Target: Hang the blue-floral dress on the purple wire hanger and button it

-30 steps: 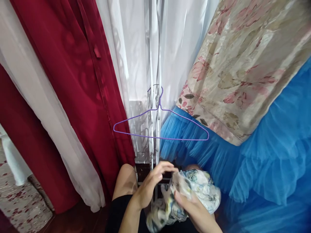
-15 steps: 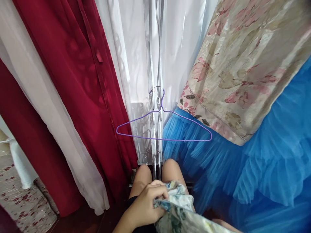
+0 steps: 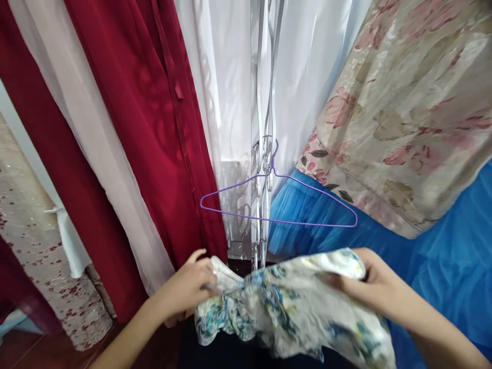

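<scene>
A white garment with a blue, green and yellow floral print [image 3: 277, 302] is stretched between both hands, low in the view. On its left end, my left hand [image 3: 198, 282] is closed over the edge, the index finger raised a little. My right hand [image 3: 365, 279] grips the other end, with its thumb on the near side and its fingers partly hidden by the cloth. Beyond the garment hangs an empty purple hanger [image 3: 284, 221], hooked on a strand of white hangers [image 3: 265, 189]; neither hand touches it.
Long dark red cloth [image 3: 154, 154] and pale sheer cloth [image 3: 103, 154] hang at the left. White cloth [image 3: 234, 102] is behind the hangers. To the right hang a beige floral garment [image 3: 403, 118] and blue tulle [image 3: 453, 266].
My right hand has come up into view holding the garment. The cloth is lifted and spread out, my left hand has moved left, and the whole scene has shifted slightly right.
</scene>
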Demonstrator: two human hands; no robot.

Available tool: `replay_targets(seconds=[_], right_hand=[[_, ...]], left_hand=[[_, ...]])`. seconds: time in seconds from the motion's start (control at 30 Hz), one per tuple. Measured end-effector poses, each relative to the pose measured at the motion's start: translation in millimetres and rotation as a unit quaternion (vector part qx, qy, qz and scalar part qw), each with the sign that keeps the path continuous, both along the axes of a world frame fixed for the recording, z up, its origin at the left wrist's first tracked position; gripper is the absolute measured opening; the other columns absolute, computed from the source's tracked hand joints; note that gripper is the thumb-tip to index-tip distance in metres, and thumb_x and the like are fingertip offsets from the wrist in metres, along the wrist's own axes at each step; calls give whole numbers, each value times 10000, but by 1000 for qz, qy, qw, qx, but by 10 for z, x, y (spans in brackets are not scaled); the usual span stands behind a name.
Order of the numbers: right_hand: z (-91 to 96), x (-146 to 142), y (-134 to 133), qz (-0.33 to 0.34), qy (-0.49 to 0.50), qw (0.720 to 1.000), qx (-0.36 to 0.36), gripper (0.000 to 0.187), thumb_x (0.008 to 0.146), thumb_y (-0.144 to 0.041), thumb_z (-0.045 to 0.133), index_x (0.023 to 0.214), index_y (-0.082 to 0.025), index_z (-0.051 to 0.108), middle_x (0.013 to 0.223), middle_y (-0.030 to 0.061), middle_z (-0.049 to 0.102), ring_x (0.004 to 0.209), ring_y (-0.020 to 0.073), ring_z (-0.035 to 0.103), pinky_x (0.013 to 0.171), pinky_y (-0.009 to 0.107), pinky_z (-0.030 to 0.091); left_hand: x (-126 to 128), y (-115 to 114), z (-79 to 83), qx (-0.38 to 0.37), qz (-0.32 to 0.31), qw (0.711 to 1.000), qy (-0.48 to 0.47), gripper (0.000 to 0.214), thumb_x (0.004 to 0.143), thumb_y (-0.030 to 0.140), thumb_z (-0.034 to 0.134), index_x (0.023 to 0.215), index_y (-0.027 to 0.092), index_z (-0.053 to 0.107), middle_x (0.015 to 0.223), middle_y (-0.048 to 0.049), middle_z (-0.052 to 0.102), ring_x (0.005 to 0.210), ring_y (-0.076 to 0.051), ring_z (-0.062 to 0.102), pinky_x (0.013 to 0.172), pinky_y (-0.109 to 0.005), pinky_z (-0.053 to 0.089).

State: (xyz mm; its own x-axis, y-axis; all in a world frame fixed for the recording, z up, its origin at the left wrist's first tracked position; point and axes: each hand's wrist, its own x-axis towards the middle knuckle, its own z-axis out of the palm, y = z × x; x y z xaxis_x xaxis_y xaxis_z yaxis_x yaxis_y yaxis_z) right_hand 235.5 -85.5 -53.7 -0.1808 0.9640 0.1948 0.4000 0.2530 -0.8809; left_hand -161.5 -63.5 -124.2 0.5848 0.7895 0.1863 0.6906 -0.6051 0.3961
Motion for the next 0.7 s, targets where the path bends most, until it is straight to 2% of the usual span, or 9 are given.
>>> replay_targets(seconds=[0.03, 0.1, 0.2, 0.27, 0.33, 0.4, 0.47, 0.57, 0.7], right_hand=[[67, -41, 109, 31, -22, 999, 17, 270, 769, -388, 728, 632, -177, 629, 578, 15, 596, 518, 144, 494, 460, 245, 371], [148, -134, 314, 41, -46, 996, 64, 192, 823, -352, 683, 849, -174, 750, 776, 56, 728, 666, 201, 625, 581, 274, 471], [120, -273, 562, -18, -60, 990, 128, 399, 867, -362, 654, 1216, -193, 747, 1159, 96, 772, 1014, 311, 703, 871, 382, 529], [52, -341, 680, -33, -84, 985, 145, 413, 909, -381, 610, 1241, -172, 738, 1184, 113, 771, 1042, 335, 709, 887, 400, 524], [-3, -385, 765, -35, -137, 978, 153, 346, 947, -383, 556, 1078, -158, 785, 1013, 116, 805, 910, 323, 731, 758, 353, 520], [-27, -415, 812, -48, -200, 966, 159, 337, 959, -370, 529, 834, -174, 773, 782, 99, 785, 743, 285, 719, 618, 298, 451], [-33, -449, 818, -56, -236, 956, 163, 316, 946, -338, 541, 732, -201, 729, 684, 81, 752, 664, 252, 695, 564, 275, 393], [-41, -507, 767, -46, -237, 956, 166, 188, 898, -246, 570, 821, -228, 741, 738, 75, 767, 708, 245, 705, 584, 263, 397], [-87, -458, 646, -39, -206, 965, 160, 265, 859, -176, 537, 1038, -223, 726, 731, 39, 730, 692, 227, 676, 626, 266, 413]], left_hand=[[-110, 101, 58, 22, 15, 1000, 4, 225, 871, 397, 720, 698, 254, 717, 789, 5, 697, 916, -192, 640, 1235, -513, 145], [-320, 326, 200, 77, 61, 995, 6, 117, 887, 362, 682, 852, 318, 785, 931, -7, 750, 1094, -231, 620, 1226, -550, 140], [-550, 652, 476, 169, 120, 978, 15, 214, 887, 369, 664, 1063, 376, 785, 1169, -20, 753, 1234, -285, 558, 1193, -594, 177], [-614, 818, 688, 215, 147, 965, 17, 225, 884, 398, 664, 1070, 368, 786, 1249, -28, 735, 1303, -338, 501, 1170, -626, 184], [-589, 919, 902, 236, 158, 959, 12, 210, 887, 403, 653, 1032, 341, 792, 1301, -33, 714, 1354, -381, 449, 1157, -663, 171], [-465, 947, 1091, 236, 142, 961, -5, 203, 902, 383, 620, 985, 302, 786, 1384, -38, 664, 1382, -387, 427, 1160, -668, 194], [-246, 918, 1222, 219, 97, 970, -39, 210, 923, 349, 573, 940, 262, 763, 1473, -44, 590, 1389, -357, 443, 1163, -611, 285], [182, 849, 1260, 203, 32, 975, -87, 169, 911, 231, 523, 873, 218, 688, 1509, -63, 550, 1353, -302, 511, 1126, -490, 403], [624, 851, 1094, 264, 58, 948, -169, 122, 839, 137, 548, 918, 208, 608, 1297, -91, 656, 1210, -261, 609, 1042, -397, 461]])
